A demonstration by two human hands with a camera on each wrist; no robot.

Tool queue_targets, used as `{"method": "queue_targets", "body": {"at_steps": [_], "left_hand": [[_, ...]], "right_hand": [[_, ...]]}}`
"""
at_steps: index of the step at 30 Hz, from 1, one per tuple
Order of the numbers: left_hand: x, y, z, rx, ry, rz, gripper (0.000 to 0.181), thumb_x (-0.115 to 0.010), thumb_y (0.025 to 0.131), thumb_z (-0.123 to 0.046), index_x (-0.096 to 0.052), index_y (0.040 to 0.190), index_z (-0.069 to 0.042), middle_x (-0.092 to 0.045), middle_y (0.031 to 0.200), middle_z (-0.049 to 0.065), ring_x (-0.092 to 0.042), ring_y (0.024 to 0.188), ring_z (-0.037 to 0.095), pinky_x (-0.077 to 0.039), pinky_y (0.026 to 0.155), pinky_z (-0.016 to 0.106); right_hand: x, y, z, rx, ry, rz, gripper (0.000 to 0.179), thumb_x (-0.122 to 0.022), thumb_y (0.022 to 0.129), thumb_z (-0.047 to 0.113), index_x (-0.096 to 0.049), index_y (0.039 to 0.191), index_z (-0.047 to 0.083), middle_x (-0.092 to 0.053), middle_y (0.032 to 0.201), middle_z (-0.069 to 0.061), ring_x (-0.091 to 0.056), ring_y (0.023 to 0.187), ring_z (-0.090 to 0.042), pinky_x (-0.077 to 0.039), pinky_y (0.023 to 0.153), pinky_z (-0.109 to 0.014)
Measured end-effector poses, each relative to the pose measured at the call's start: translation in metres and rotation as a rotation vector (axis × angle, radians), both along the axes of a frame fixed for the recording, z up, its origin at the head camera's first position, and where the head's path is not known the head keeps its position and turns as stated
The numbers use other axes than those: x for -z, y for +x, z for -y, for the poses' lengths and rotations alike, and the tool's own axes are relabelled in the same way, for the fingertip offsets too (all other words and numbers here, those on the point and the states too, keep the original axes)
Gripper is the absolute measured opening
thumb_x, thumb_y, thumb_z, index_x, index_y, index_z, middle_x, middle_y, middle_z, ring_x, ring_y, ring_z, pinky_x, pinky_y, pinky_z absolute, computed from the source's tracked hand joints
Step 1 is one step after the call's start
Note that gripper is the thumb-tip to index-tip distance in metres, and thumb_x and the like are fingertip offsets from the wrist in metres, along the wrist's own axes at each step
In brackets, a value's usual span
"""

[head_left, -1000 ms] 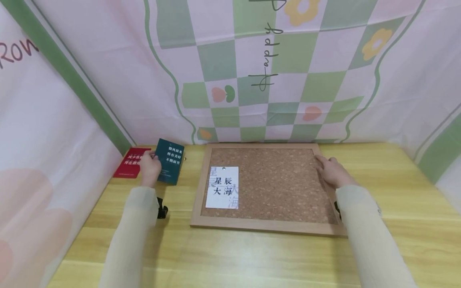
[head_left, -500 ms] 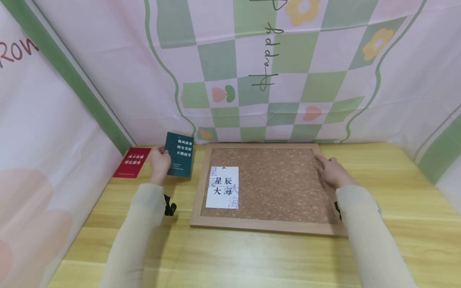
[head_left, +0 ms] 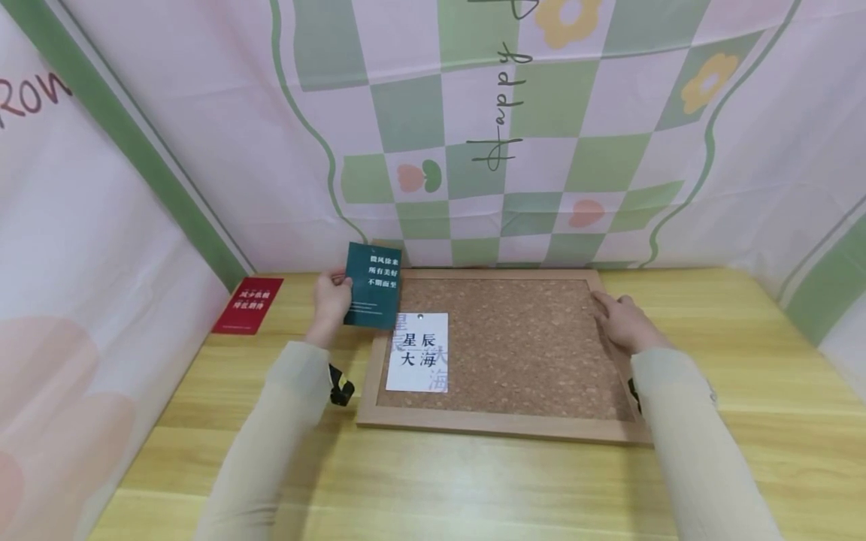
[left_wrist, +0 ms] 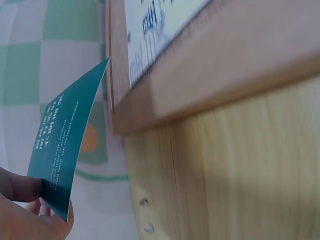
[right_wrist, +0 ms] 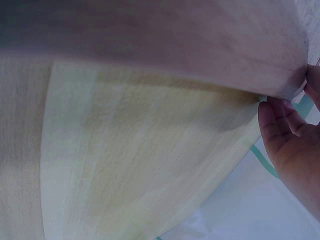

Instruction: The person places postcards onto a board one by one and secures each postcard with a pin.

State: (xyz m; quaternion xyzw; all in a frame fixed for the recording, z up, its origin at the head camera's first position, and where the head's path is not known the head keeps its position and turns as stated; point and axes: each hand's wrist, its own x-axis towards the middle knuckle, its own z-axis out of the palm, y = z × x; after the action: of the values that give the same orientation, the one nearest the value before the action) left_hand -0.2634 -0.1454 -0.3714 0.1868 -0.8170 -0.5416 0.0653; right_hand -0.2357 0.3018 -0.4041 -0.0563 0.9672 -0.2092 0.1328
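Note:
My left hand (head_left: 331,300) pinches a dark green card (head_left: 373,285) by its left edge, thumb on the printed face. The card is held up, its right side overlapping the far left corner of a wood-framed cork board (head_left: 521,349). On the board's left part lies a white card (head_left: 417,353) with black characters and a pin at its top. My right hand (head_left: 625,321) grips the board's right frame, thumb on top; in the right wrist view the fingers (right_wrist: 280,122) meet the frame's outer side. The left wrist view shows the green card (left_wrist: 67,137) tilted.
A red card (head_left: 248,306) lies on the wooden table (head_left: 473,488) at the far left. Two small shiny pins (left_wrist: 144,202) are on the table near its back edge, left of the board. A patterned cloth (head_left: 473,173) hangs behind the table.
My left hand has carried the green card to the right, away from the red card and over the board's left frame. The right hand and the board have stayed in place.

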Motion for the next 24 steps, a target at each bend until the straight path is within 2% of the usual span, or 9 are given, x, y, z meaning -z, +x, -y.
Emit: {"method": "queue_targets", "body": {"at_steps": [3, 10, 17, 24], "left_hand": [[0.001, 0.001, -0.011, 0.025, 0.020, 0.002, 0.035, -0.045, 0.099, -0.006, -0.048, 0.133, 0.001, -0.054, 0.132, 0.021, -0.053, 0.118, 0.030, -0.046, 0.103, 0.040], [0.003, 0.007, -0.040, 0.100, 0.088, 0.066, 0.036, -0.044, 0.100, -0.012, -0.047, 0.135, -0.005, -0.055, 0.131, 0.016, -0.056, 0.115, 0.028, -0.049, 0.099, 0.039], [0.012, 0.012, -0.067, 0.182, 0.133, 0.073, 0.036, -0.049, 0.097, -0.009, -0.049, 0.133, -0.003, -0.057, 0.127, 0.017, -0.059, 0.112, 0.029, -0.051, 0.097, 0.039], [0.018, 0.015, -0.086, 0.250, 0.143, 0.113, 0.035, -0.052, 0.097, -0.012, -0.051, 0.131, -0.005, -0.058, 0.126, 0.014, -0.060, 0.110, 0.027, -0.052, 0.095, 0.035]], "right_hand": [[0.001, 0.000, 0.000, 0.003, -0.003, 0.001, 0.051, -0.030, 0.104, 0.015, -0.016, 0.147, -0.009, -0.022, 0.132, -0.051, -0.028, 0.120, -0.066, -0.032, 0.099, -0.070], [0.005, -0.002, -0.002, -0.001, 0.001, -0.010, 0.052, -0.029, 0.103, 0.015, -0.016, 0.147, -0.009, -0.023, 0.132, -0.050, -0.030, 0.120, -0.065, -0.038, 0.094, -0.067], [0.005, -0.003, -0.002, -0.001, 0.010, -0.015, 0.052, -0.030, 0.103, 0.016, -0.017, 0.147, -0.009, -0.023, 0.133, -0.050, -0.029, 0.121, -0.065, -0.033, 0.099, -0.070], [0.006, -0.003, -0.003, -0.005, 0.017, -0.016, 0.052, -0.030, 0.104, 0.015, -0.017, 0.147, -0.009, -0.025, 0.131, -0.050, -0.031, 0.119, -0.065, -0.034, 0.098, -0.070]]}}
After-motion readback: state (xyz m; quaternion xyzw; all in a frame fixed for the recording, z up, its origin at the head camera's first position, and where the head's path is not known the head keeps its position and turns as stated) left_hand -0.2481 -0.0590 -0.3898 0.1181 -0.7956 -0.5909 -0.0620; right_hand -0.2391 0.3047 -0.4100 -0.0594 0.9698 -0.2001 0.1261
